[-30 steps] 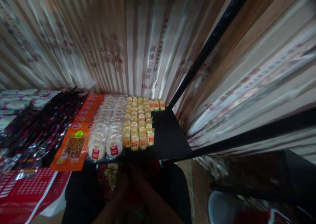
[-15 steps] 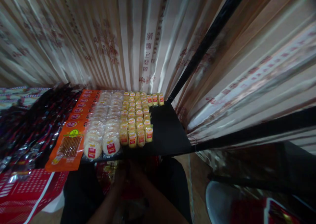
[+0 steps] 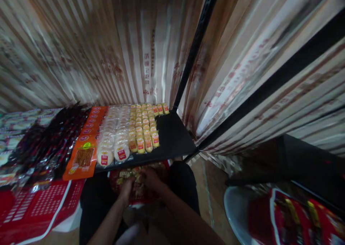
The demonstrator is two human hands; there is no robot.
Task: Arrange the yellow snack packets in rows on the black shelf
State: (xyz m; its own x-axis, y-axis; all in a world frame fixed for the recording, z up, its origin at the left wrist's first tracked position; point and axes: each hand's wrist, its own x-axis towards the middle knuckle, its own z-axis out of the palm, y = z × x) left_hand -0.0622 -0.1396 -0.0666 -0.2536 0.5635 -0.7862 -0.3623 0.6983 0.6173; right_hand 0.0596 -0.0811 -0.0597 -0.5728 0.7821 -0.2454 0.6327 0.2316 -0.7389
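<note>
Both my hands are down in a red bag of small wrapped snacks (image 3: 159, 169) that rests on my lap, below the front edge of the black shelf (image 3: 175, 137). My left hand (image 3: 126, 188) has its fingers curled into the pile of snacks. Beside it, my right hand (image 3: 150, 177) is also curled among the snacks. What either hand grips is too dim to make out. On the shelf above stand rows of small yellow snack packs (image 3: 142, 124), with round white cakes (image 3: 114, 137) to their left.
Orange snack packets (image 3: 86, 144) and dark shiny packets (image 3: 45, 140) lie further left on the shelf. A red-and-white carton (image 3: 35, 205) sits at lower left. A white stool (image 3: 237, 212) with a red bag (image 3: 291, 216) stands at lower right. Striped wrapping hangs behind the black shelf posts.
My view has swung to the right and down. My hands and the red bag on my lap are now plainly in sight, where before they were dark and blurred.
</note>
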